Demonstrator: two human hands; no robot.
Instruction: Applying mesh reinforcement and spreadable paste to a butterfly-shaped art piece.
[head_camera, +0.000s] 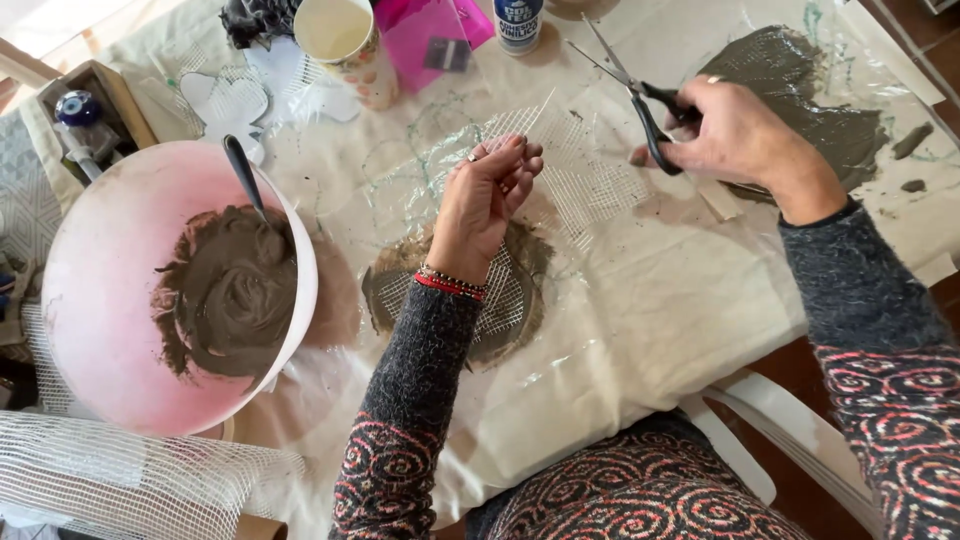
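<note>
My left hand (490, 195) pinches a piece of white mesh (570, 160) and holds it up above a flat grey round patty (470, 290) that has mesh pressed on it. My right hand (735, 130) grips black-handled scissors (630, 85), their blades apart and pointing away toward the upper left, just right of the mesh piece. A second, larger grey slab (810, 90) lies under and beyond my right hand.
A pink bowl (90, 300) of grey paste with a spoon (245, 180) stands at the left. A mesh roll (120, 475) lies at the lower left. A cup (340, 40), a glue bottle (518, 22) and pink plastic (430, 40) sit at the back. Plastic sheet covers the table (650, 300).
</note>
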